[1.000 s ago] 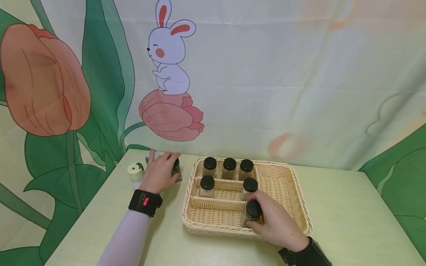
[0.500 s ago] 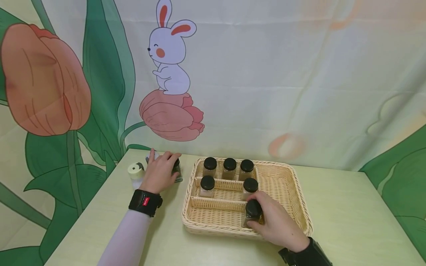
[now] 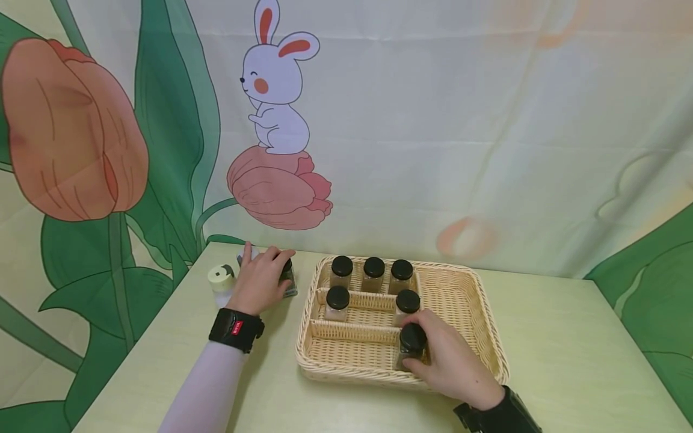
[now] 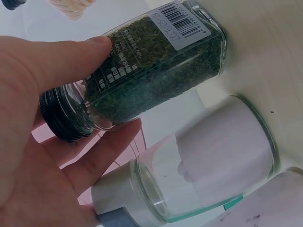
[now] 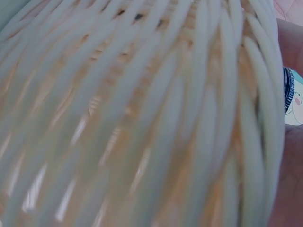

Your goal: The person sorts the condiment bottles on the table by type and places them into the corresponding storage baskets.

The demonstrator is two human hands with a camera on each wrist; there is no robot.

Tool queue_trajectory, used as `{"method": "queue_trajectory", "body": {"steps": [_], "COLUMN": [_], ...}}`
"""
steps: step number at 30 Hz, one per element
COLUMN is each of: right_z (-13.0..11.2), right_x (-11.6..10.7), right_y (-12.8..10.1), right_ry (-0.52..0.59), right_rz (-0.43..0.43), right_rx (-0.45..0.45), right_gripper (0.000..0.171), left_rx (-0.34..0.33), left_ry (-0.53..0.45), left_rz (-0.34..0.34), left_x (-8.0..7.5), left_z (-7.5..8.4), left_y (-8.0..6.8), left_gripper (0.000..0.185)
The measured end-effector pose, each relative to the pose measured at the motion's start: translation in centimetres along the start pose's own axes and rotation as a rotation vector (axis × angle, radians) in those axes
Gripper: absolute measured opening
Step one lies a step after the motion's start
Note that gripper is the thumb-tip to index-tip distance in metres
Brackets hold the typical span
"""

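At the table's back left, my left hand (image 3: 258, 284) holds a square glass spice jar (image 4: 156, 66) of dried green herbs with a black lid, thumb on one side and fingers on the other. The jar stands upright near the tabletop; I cannot tell whether its base touches. My right hand (image 3: 455, 364) grips another black-lidded spice jar (image 3: 411, 346) between thumb and fingers, in the front compartment of the wicker basket (image 3: 352, 374). In the right wrist view the weave (image 5: 142, 113) hides most of that hand and its jar.
Several black-lidded spice jars (image 3: 373, 276) stand in the back and middle compartments. Beside my left hand is a glass jar of white powder with a pale lid (image 4: 203, 161); another pale-lidded container (image 3: 221, 282) stands to its left. A printed curtain (image 3: 406, 120) hangs behind the table.
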State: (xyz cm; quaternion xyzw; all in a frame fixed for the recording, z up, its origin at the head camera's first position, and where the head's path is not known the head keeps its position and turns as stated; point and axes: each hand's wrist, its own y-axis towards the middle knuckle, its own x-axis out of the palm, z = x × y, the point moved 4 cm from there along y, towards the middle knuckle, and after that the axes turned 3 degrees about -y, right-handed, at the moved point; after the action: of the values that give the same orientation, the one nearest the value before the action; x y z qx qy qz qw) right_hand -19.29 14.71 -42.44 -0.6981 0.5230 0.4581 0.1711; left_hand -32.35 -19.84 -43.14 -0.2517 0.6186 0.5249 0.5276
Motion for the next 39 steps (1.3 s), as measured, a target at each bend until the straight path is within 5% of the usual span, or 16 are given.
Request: {"method": "queue_trajectory", "body": {"steps": [39], "right_z": [-0.36], "right_x": [-0.74], "right_y": [-0.15], "right_ry": [-0.045], "right_rz": [0.054], "right_rx": [-0.025], "right_gripper": [0.063], "left_rx": [0.009], "left_ry": [-0.012], "left_rz": [-0.011], "left_x": [-0.54], "left_z": [0.11], "left_y": [0.03], "left_gripper": [0.065]}}
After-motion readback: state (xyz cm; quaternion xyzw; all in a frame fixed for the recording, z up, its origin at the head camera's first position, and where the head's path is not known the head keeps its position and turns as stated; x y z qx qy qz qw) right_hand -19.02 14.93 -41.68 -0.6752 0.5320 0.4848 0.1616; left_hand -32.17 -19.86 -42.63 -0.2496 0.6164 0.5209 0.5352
